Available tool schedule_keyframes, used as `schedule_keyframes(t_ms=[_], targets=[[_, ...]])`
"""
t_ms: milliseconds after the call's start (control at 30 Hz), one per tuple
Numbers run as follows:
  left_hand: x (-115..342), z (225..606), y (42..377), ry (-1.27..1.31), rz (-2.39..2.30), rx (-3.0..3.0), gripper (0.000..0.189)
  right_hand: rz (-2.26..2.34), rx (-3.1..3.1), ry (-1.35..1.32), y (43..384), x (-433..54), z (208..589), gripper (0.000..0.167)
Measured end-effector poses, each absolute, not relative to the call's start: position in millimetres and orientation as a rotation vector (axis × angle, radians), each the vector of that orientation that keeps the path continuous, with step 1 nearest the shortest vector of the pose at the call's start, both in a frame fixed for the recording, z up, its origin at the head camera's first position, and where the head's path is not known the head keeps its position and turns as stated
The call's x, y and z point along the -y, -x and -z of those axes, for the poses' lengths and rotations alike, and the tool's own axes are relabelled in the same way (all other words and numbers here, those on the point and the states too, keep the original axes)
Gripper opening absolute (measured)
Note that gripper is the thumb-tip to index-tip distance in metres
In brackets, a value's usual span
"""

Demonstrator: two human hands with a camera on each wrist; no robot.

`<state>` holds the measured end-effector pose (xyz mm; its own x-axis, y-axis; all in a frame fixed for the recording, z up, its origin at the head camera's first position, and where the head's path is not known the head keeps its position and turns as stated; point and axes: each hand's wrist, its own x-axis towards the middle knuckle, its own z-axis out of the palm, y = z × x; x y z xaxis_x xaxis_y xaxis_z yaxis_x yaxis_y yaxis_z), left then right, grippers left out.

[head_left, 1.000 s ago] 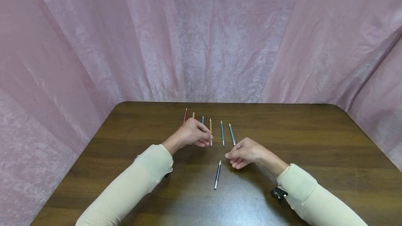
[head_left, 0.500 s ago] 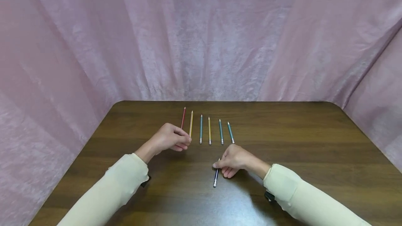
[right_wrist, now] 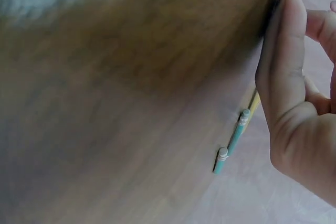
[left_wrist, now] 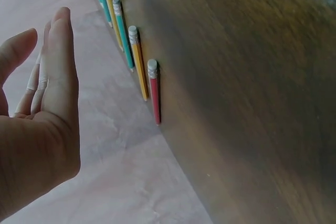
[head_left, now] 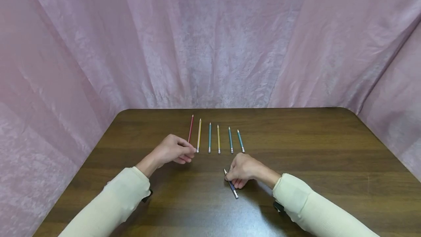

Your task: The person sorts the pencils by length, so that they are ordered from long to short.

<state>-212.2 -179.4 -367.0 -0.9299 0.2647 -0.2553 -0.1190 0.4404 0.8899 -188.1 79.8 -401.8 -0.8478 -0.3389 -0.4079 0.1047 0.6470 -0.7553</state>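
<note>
My right hand (head_left: 245,169) pinches a dark blue pencil (head_left: 233,189) near its sharpened end, close over the table; its white eraser end slants toward me. Beyond it, several pencils lie in a row, points away from me. From the left come a red pencil (head_left: 190,129), a yellow pencil (head_left: 199,134), a teal pencil (head_left: 209,138) and a second yellow one, then two shorter teal ones. Over the lower end of the red pencil, my left hand (head_left: 172,150) holds nothing; the left wrist view shows its thumb and fingers (left_wrist: 62,61) apart.
A brown wooden table (head_left: 306,145) with rounded far corners carries everything. Behind its far edge hangs a pink curtain (head_left: 230,39), which also runs along both sides. Light reflects off the table's near middle.
My left hand has moved left along the row, uncovering pencils there. My right hand has come left and toward me, taken hold of the dark blue pencil and turned it, eraser end to the right.
</note>
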Motion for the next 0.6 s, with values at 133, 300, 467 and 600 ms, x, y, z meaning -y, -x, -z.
schedule_keyframes(t_ms=[133, 300, 467, 600], targets=[[180, 367, 213, -0.128, -1.495, -2.335, 0.021, 1.148, -2.282, 0.220, 191, -87, 400, 0.013], [181, 367, 215, -0.109, -1.493, -2.323, 0.023, 1.183, -2.242, 0.227, 200, -99, 395, 0.012], [181, 365, 216, -0.104, -1.493, -2.327, 0.023, 1.221, -2.239, 0.208, 212, -111, 388, 0.011], [179, 362, 218, -0.116, -1.495, -2.326, 0.023, 1.250, -2.249, 0.192, 221, -122, 381, 0.012]])
